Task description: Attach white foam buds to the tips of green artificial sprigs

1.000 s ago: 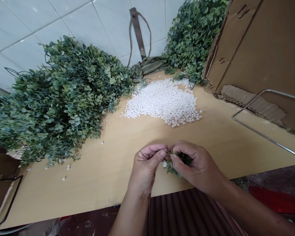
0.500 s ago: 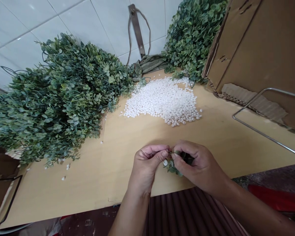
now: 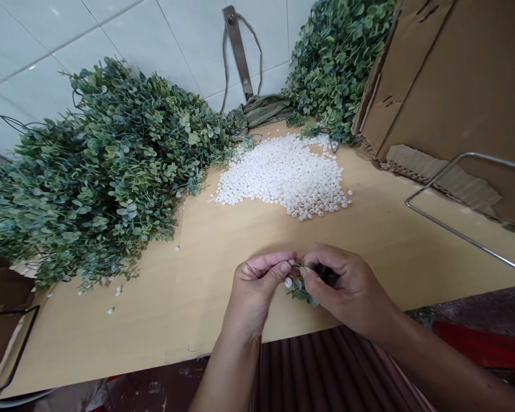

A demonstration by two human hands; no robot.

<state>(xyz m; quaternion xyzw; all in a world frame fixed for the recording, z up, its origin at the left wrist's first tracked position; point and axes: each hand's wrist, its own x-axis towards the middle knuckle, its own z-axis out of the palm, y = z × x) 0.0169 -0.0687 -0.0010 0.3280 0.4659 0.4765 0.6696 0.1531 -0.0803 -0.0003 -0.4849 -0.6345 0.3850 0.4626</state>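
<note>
My right hand [image 3: 341, 280] is closed around an artificial leafy sprig [image 3: 301, 292], pinching a thin stem of it between thumb and forefinger. One small white bud [image 3: 288, 282] shows among its leaves on the left side. Close by, my left hand [image 3: 257, 283] is closed in a pinch on another white bud, mostly hidden by the fingertips, at the stem's tip. Whether that bud sits on the stem I cannot tell. Beyond both hands a wide heap of white buds [image 3: 283, 174] lies on the wooden table [image 3: 214, 274].
A large pile of artificial greenery [image 3: 124, 166] covers the table's left side. More greenery [image 3: 335, 68] stands at the back beside a cardboard box [image 3: 459, 103]. At right is a bent metal wire frame [image 3: 446, 228]. A dark green cloth [image 3: 264, 110] lies against the tiled wall.
My fingertips have shifted slightly at the stem, and a bit of the pinched white bud now shows between the hands. The sprig stays in my right hand.
</note>
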